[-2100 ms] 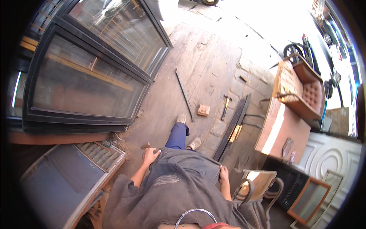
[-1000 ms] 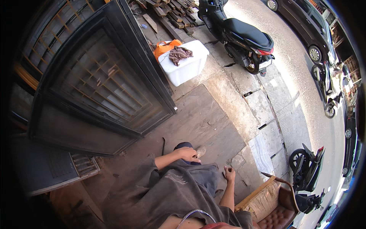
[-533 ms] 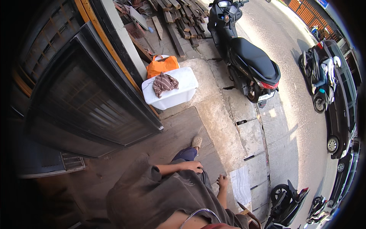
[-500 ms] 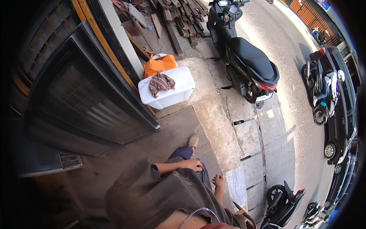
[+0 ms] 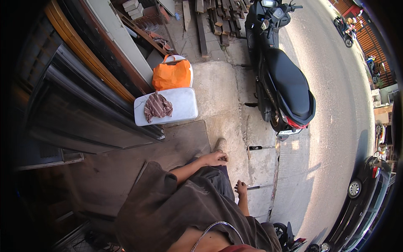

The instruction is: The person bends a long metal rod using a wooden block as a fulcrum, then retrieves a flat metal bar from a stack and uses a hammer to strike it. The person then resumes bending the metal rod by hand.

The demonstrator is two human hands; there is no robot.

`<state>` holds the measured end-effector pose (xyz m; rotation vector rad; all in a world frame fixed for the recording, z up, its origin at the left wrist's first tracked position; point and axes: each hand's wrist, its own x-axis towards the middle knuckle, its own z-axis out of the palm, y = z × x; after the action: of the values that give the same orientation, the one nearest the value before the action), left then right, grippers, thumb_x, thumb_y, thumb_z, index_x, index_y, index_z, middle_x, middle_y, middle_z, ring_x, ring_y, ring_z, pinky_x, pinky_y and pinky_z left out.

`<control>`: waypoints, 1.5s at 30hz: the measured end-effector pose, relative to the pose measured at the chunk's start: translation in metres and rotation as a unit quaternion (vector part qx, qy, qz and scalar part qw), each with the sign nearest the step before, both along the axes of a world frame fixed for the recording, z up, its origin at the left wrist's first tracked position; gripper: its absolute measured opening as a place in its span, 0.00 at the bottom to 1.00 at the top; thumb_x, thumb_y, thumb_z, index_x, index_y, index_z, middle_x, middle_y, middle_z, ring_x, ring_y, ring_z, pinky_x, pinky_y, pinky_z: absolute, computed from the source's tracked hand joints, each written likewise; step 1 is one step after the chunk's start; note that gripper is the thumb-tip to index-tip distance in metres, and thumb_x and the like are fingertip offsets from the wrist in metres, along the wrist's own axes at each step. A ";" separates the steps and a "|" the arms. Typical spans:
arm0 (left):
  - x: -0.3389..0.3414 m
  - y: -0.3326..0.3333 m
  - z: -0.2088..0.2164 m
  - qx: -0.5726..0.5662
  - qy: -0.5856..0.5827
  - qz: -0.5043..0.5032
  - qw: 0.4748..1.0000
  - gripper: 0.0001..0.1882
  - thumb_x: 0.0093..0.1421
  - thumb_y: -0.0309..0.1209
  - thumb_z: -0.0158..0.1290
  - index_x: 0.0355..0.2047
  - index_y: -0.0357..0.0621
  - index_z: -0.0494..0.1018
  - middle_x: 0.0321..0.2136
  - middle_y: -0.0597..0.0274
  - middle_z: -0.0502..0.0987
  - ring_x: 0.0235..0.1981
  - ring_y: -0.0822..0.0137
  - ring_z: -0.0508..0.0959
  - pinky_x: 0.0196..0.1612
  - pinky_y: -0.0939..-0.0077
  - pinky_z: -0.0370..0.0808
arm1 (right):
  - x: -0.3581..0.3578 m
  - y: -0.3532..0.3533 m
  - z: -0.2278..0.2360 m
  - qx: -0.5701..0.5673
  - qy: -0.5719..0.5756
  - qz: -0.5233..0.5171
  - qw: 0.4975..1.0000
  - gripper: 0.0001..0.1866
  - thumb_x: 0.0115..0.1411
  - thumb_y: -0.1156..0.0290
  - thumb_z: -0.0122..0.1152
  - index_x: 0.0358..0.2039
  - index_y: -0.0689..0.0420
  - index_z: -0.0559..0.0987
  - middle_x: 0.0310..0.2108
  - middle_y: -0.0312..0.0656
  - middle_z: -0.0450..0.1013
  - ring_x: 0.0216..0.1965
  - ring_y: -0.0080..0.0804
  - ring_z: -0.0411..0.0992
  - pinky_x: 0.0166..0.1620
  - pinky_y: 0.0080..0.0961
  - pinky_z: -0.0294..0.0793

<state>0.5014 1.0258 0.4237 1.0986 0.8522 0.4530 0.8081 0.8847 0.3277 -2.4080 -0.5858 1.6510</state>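
Crumpled brown striped cloth [image 5: 158,105] is lying on white plastic box [image 5: 184,105] near left edge, left hand [image 5: 216,158] and right hand [image 5: 241,188] hanging separately, can't tell if gripping, footing likely wanting care beside dark rectangular slot [image 5: 255,148].

Brown floor [image 5: 176,145] spreads left of the left grip [image 5: 215,158], a thin bar [image 5: 140,174] lying on it. Pale concrete paving [image 5: 216,101] runs ahead of that grip. Ahead-left, a white box [image 5: 184,103] stands on the ground, a brown striped cloth [image 5: 158,106] crumpled on its lid. Far ahead, timber planks [image 5: 202,40] are piled on the ground. Ahead-right of the right grip [image 5: 240,188], a black scooter [image 5: 287,80] stands on the paving.
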 end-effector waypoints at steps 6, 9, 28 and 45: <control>-0.016 0.103 -0.021 0.017 0.196 0.309 0.930 0.17 0.62 0.39 0.55 0.38 0.36 0.72 0.27 0.58 0.78 0.28 0.68 0.79 0.34 0.72 0.74 | 0.056 0.192 -0.005 0.088 -0.033 -0.006 0.996 0.21 0.63 0.52 0.53 0.40 0.59 0.73 0.30 0.39 0.74 0.26 0.27 0.74 0.24 0.25 0.71; -0.042 0.138 -0.021 0.021 0.174 0.341 0.924 0.16 0.63 0.39 0.53 0.36 0.35 0.72 0.25 0.60 0.77 0.26 0.71 0.77 0.32 0.74 0.73 | 0.060 0.271 0.005 0.160 -0.011 0.009 0.987 0.21 0.64 0.55 0.53 0.41 0.64 0.74 0.30 0.43 0.75 0.26 0.28 0.75 0.24 0.24 0.72; -0.070 0.447 -0.038 0.080 0.262 -0.192 0.943 0.33 0.57 0.58 0.51 0.31 0.32 0.78 0.33 0.39 0.79 0.38 0.45 0.79 0.41 0.55 0.73 | -0.021 0.570 -0.104 0.120 -0.078 0.323 0.936 0.26 0.60 0.51 0.56 0.39 0.67 0.80 0.35 0.53 0.79 0.39 0.43 0.77 0.42 0.32 0.74; -0.196 0.783 -0.058 0.090 0.321 0.200 0.921 0.20 0.60 0.42 0.51 0.24 0.35 0.74 0.23 0.41 0.75 0.28 0.42 0.77 0.31 0.51 0.71 | -0.323 1.007 -0.073 0.164 -0.003 0.582 0.797 0.26 0.59 0.49 0.54 0.40 0.63 0.79 0.39 0.58 0.77 0.46 0.53 0.74 0.49 0.41 0.72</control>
<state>0.3056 1.8085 0.3653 1.2661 1.6613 0.5220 0.4853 1.8921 0.2547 -1.7658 -2.4471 1.5500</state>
